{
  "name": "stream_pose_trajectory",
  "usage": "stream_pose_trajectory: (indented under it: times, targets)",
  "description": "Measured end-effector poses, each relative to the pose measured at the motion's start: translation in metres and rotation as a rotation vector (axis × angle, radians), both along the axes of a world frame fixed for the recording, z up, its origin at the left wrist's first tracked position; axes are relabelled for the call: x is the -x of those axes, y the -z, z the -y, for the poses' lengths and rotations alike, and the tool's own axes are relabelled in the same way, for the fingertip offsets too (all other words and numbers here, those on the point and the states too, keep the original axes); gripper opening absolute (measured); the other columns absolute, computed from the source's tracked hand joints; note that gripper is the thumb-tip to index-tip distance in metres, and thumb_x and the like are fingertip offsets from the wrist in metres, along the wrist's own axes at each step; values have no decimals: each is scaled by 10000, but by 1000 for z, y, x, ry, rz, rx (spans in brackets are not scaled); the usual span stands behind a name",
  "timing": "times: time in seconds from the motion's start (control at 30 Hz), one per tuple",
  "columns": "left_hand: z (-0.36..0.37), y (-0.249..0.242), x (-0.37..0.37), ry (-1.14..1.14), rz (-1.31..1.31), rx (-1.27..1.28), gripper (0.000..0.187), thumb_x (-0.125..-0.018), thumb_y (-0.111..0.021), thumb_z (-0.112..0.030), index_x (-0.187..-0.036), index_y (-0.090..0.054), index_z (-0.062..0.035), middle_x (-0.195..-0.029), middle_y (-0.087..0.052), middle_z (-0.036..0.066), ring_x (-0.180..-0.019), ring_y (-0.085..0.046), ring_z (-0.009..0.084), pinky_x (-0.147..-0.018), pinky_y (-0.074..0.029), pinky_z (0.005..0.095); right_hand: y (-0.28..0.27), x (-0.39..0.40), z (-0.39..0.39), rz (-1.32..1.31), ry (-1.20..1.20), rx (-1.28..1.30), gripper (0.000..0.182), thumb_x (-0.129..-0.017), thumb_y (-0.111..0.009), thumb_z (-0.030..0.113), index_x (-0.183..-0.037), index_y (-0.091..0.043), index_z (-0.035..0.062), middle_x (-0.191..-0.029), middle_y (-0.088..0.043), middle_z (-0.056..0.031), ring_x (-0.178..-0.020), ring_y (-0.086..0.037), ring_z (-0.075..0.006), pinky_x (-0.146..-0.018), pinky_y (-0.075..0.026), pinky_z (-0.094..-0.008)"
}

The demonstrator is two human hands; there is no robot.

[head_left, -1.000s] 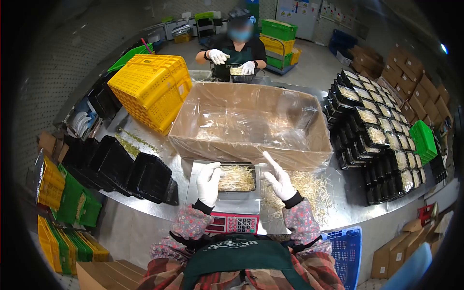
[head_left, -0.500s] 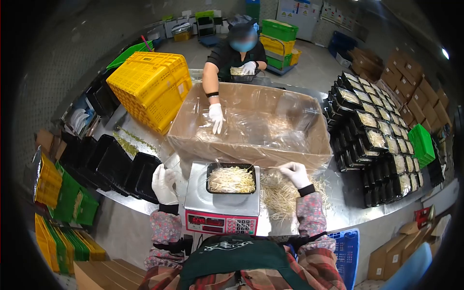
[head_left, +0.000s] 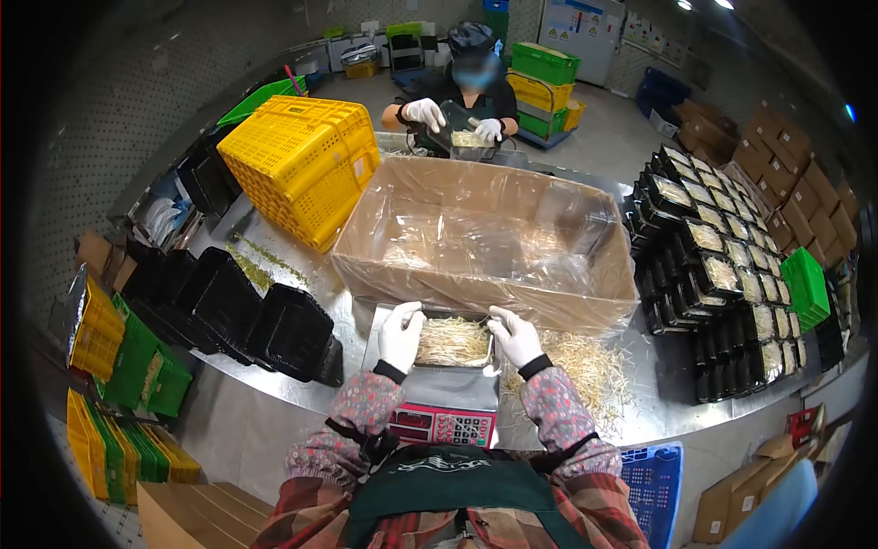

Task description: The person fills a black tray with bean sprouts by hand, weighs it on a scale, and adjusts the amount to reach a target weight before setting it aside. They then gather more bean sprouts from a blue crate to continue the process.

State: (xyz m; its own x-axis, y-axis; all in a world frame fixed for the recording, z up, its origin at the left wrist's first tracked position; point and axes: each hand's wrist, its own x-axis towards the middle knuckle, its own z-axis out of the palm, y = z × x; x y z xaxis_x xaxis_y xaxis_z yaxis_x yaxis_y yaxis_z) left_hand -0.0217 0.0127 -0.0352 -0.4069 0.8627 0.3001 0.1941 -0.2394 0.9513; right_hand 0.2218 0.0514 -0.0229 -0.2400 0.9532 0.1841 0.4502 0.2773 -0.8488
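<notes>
A black tray of bean sprouts [head_left: 452, 341] rests on the silver plate of a scale [head_left: 444, 389] with a red front panel. My left hand [head_left: 401, 337], in a white glove, is closed at the tray's left edge. At the right edge my right hand [head_left: 515, 336], also gloved, has its fingers closed on the rim. Loose sprouts [head_left: 581, 371] lie on the metal table right of the scale. Behind the scale stands a large carton [head_left: 494, 291] lined with clear plastic.
Stacked black trays [head_left: 297, 334] and yellow crates [head_left: 293, 156] stand at the left. Packed sprout trays [head_left: 704, 236] are piled at the right. Across the carton, a co-worker [head_left: 471, 91] with gloved hands handles another tray.
Both my hands have moved inward to the tray's sides. The co-worker's hand has left the carton and is now by their own tray. The view has shifted slightly.
</notes>
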Motion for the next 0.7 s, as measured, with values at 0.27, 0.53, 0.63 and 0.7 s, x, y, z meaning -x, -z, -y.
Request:
stream_pose_trajectory:
  times: [0.27,0.53,0.63,0.7]
  targets:
    - [-28,43,53,232,6,232,227,-836,-684,-166,-913,-709,47,-821,-714,78,-731,-634,118,-667,-486,268,76,24,-40,-379,36,360,196,-881,-684,167,-975,-662,-4,-787,-659,2,-716,-566,-80,-683,-474,-250]
    - [-30,70,56,135,-97,204,225,-827,-700,-156,-925,-704,46,-802,-704,73,-755,-644,135,-666,-501,283,77,27,-33,-478,120,395,144,-871,-700,172,-810,-635,58,-724,-610,35,-644,-509,-49,-633,-432,-230]
    - [6,18,46,182,373,470,345,-853,-709,-211,-1106,-653,17,-972,-688,68,-834,-659,146,-683,-550,283,39,7,-17,-424,111,636,312,-923,-627,345,-987,-570,45,-707,-592,-7,-517,-553,-92,-457,-454,-236]
    - [32,11,54,228,423,588,419,-858,-712,-202,-1177,-560,23,-1036,-643,88,-831,-661,159,-657,-575,319,15,-8,8,-432,39,773,369,-874,-691,355,-991,-489,69,-646,-537,-18,-418,-553,-129,-331,-444,-269]
